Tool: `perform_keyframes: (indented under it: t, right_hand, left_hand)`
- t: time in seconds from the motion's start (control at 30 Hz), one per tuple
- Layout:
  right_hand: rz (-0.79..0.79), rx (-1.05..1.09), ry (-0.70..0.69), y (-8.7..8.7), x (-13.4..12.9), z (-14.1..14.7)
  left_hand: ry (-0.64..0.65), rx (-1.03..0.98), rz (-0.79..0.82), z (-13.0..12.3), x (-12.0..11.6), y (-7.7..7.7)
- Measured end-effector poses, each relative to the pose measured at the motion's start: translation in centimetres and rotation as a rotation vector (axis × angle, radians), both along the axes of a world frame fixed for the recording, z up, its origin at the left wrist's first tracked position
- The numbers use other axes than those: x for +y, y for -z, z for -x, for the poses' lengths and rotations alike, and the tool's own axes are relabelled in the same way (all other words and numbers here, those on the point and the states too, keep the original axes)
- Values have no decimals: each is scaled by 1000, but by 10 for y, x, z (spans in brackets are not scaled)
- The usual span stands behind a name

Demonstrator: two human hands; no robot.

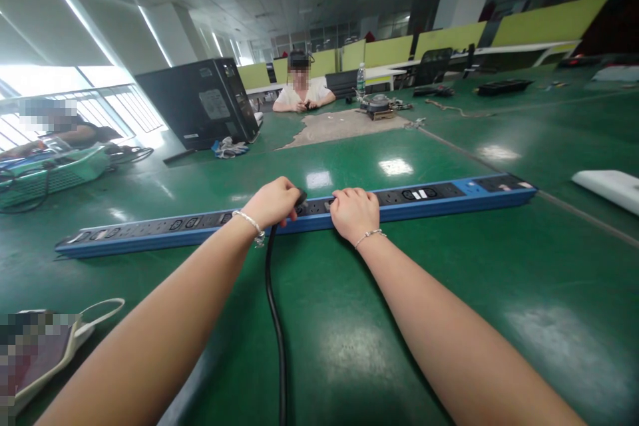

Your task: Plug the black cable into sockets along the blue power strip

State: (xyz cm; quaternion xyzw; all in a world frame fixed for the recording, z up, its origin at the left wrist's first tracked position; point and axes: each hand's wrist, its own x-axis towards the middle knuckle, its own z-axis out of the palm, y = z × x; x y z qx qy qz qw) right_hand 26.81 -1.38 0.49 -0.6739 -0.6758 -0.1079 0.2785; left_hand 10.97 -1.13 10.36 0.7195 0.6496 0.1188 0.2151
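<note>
— Where is the blue power strip [312,221]?
— Across the middle of the frame, lying on the green bench [329,299].
— And the left hand [276,203]?
— At centre, closed around a black plug [301,198] at the strip; a black cord [282,353] runs from beneath it to the bottom edge.
— The right hand [356,213]?
— Just right of centre, fingers bent over the strip; whether it clamps, one cannot tell.

Bare green tabletop [239,174] left a free way just beyond the blue power strip [312,221], but nearer, the black cable [277,323] divided the gap between the forearms [434,326].
</note>
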Motion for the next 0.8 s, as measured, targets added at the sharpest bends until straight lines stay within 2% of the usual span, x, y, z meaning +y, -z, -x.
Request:
perform_keyframes:
  t: [0.1, 0.2, 0.5, 0.7, 0.8]
  right_hand:
    - [-5, -7, -8, -1, -1, -1]
    - [-10, -11, -19, -1, -1, -1]
    - [-25, 1, -11, 1, 1, -1]
    - [-21, -9, -6, 1, 0, -1]
    - [-11, -14, 1, 1, 0, -1]
  left_hand:
    - [58, 17, 72, -14, 8, 9]
    - [83, 118, 119, -24, 15, 12]
    - [244, 530, 83, -42, 31, 6]
    - [292, 602, 87, -53, 33, 0]
    - [275, 558, 79, -55, 34, 0]
